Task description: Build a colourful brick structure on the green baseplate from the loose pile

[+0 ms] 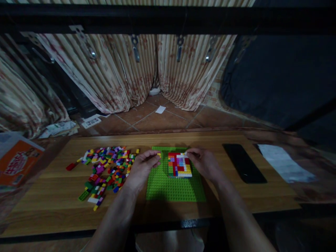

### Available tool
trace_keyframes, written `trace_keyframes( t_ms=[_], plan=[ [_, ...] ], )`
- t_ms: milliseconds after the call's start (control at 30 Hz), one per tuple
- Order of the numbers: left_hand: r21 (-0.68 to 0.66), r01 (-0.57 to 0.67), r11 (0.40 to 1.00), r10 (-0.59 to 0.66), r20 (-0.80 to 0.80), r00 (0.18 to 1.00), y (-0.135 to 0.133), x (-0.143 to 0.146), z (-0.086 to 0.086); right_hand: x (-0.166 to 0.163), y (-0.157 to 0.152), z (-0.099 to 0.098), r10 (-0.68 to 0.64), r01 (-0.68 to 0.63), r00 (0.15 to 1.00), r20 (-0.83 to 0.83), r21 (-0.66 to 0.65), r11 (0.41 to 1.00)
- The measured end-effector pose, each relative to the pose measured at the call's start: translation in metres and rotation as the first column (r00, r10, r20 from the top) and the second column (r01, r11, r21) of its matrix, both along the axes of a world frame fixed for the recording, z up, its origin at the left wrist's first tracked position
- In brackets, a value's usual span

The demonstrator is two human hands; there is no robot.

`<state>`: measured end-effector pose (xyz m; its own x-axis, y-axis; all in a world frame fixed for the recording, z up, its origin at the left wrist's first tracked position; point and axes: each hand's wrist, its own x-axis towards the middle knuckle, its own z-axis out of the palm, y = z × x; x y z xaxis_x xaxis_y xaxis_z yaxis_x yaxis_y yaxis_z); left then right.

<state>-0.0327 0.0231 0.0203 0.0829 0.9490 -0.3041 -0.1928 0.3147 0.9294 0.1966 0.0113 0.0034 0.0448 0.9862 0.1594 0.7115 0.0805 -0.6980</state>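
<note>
A green baseplate (178, 190) lies on the wooden table, and a multicoloured block of toy bricks (180, 165) stands on its upper middle part. My left hand (144, 165) is over the plate's left edge, its thumb and forefinger pinching a small yellow brick (159, 155). At the block's far right corner, my right hand (202, 160) has its thumb and forefinger pressed together. A small pale piece (185, 153) shows at those fingertips; whether it is held or part of the block is unclear. To the left lies a spread pile of loose bricks (112, 169).
A dark flat slab, perhaps a phone (244, 163), lies on the right of the table (52, 196). White papers (285, 162) are beyond the table's right end. An orange and white bag (18, 159) is at the far left. Striped curtains (110, 70) hang behind.
</note>
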Motion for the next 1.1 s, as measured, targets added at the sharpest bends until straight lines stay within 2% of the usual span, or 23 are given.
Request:
trace_keyframes(
  t_ms=[533,733,900,1100],
  plan=[
    [-0.002,0.006,1.000,-0.006,-0.025,1.000,0.001,0.001,0.000,0.004,0.003,0.001,0.105,-0.105,0.994,0.045,0.011,0.994],
    [-0.004,0.006,1.000,-0.006,-0.031,1.000,0.000,0.002,0.002,0.002,0.008,-0.009,-0.005,-0.007,0.991,-0.132,-0.093,0.996],
    [-0.005,0.001,1.000,-0.001,-0.028,1.000,0.000,0.003,0.002,0.000,0.013,-0.014,-0.099,0.043,0.942,-0.321,-0.176,0.983],
    [0.007,0.007,1.000,-0.007,-0.016,1.000,-0.002,0.006,0.000,-0.002,0.016,-0.016,-0.182,0.098,0.893,-0.411,-0.216,0.971]
  ],
)
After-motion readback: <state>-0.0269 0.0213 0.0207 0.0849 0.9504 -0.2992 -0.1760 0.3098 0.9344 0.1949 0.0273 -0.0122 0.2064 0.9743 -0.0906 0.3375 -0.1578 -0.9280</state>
